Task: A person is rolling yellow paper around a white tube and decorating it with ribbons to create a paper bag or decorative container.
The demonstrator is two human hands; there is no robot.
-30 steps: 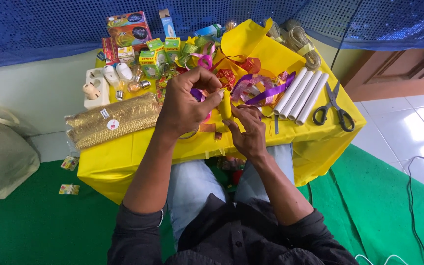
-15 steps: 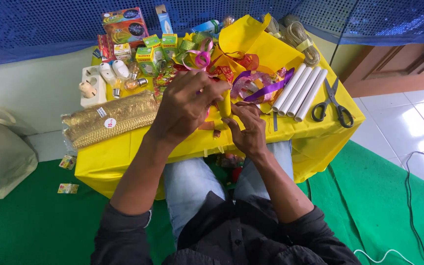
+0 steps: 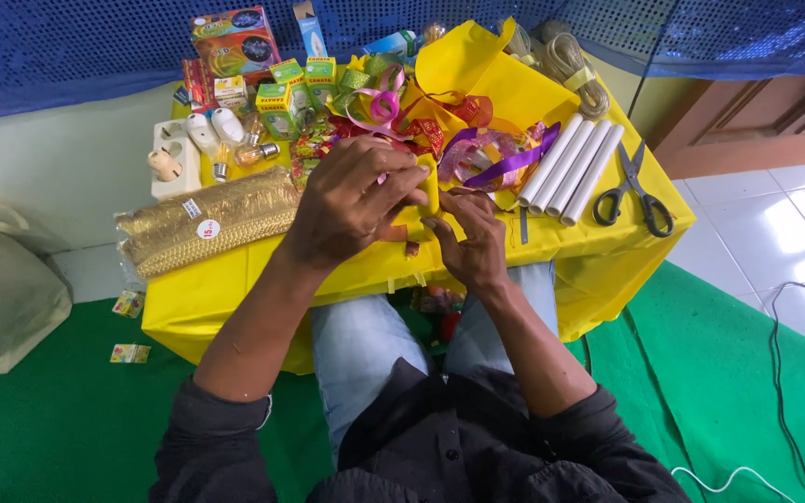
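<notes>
Hands still pinch yellow roll, lifted slightly.

The tabletop wears a bright yellow cloth, and the small roll between the hands is the same yellow. Beside it lie gold glittery trim, four white tubes, black-handled scissors and purple ribbon. The floor mat is green; the curtain is blue, dotted with sequins.

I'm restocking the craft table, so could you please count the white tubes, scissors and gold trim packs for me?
White tubes: 4
Scissors: 1
Gold trim pack: 1
Total: 6
</notes>
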